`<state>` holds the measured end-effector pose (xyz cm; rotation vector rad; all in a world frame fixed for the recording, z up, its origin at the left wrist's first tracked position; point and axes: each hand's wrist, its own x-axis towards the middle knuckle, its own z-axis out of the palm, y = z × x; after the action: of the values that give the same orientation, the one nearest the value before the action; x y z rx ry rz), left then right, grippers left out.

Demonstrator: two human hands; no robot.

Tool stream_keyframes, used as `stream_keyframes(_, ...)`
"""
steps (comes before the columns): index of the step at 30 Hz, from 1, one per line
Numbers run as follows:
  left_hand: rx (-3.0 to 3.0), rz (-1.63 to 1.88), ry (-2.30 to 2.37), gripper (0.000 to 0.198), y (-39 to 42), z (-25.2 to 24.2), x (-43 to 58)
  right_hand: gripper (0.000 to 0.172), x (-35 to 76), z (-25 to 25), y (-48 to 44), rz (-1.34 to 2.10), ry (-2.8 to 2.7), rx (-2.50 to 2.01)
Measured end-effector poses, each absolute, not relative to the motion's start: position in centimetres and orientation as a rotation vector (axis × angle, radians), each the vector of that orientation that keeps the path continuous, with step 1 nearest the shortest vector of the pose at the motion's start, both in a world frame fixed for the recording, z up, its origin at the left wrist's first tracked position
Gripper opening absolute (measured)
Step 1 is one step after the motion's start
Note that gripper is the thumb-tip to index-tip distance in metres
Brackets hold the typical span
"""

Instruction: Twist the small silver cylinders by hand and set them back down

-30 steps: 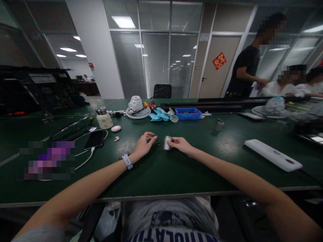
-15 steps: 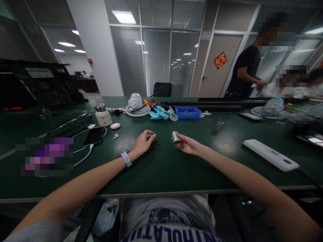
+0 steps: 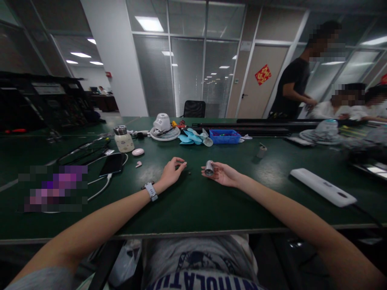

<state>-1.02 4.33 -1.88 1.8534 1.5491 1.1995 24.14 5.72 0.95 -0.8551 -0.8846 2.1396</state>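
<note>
My right hand point(image 3: 226, 175) holds a hollow silver metal cylinder point(image 3: 209, 168) between thumb and fingers, above the middle of the table. The cylinder's near end, with a dark inside, faces me. My left hand point(image 3: 173, 171), with a watch at its wrist, is closed in a pinch to the left of it. Whatever may be between its fingertips is too small to make out. A tiny dark piece point(image 3: 190, 173) lies on the green table between my hands. Farther right stands a small metal cylinder with a pin on top point(image 3: 262, 151).
A white power strip point(image 3: 323, 187) lies right of my forearm. On the left are a phone point(image 3: 111, 164) on a white cable, a pink case point(image 3: 138, 152), an earbud point(image 3: 138, 164) and a bottle point(image 3: 124, 141). Behind stand fan parts point(image 3: 163, 129), blue blades point(image 3: 192, 137) and a blue bin point(image 3: 225, 137).
My right hand has turned the metal cylinder more upright, tipping its near end toward me, and its fingers have spread beneath it. My left hand has barely moved.
</note>
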Motion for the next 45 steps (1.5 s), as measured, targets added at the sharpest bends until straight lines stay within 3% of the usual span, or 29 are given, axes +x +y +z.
stream_keyframes(5,1.867,1.208,1.537,0.032,4.6,-2.2,-1.1,0.021,24.2,0.5,6.0,2.097,-0.974,-0.873)
stream_keyframes(9,1.866,1.211,1.547,0.031,4.7,-2.3,-1.1,0.037,24.0,-0.1,5.7,1.937,-1.286,-0.890)
stream_keyframes(13,1.885,1.192,1.557,0.032,4.7,-2.3,-1.2,0.056,25.1,0.2,6.7,1.211,-1.771,-0.930)
stream_keyframes(18,1.877,1.162,1.563,0.034,4.7,-2.3,-1.3,0.047,31.1,0.7,12.7,0.289,-1.671,-1.175)
stream_keyframes(21,1.870,1.163,1.555,0.034,4.7,-2.3,-1.2,0.044,35.4,-0.2,16.6,0.036,-1.528,-1.475)
stream_keyframes(30,1.838,1.150,1.556,0.033,4.4,-1.9,-1.1,0.048,39.6,-3.8,20.2,-0.100,-1.509,-1.651)
stream_keyframes(36,1.840,1.198,1.558,0.032,4.6,-2.0,-1.0,0.074,37.7,-2.6,18.2,-0.195,-1.506,-1.713)
stream_keyframes(40,1.812,1.247,1.650,0.036,4.6,-1.8,-1.0,0.062,31.2,-0.6,13.0,-0.392,-1.816,-1.362)
stream_keyframes(45,1.807,1.268,1.704,0.037,4.9,-2.1,-1.1,0.059,21.7,-0.3,4.6,-0.046,-2.613,-0.840)
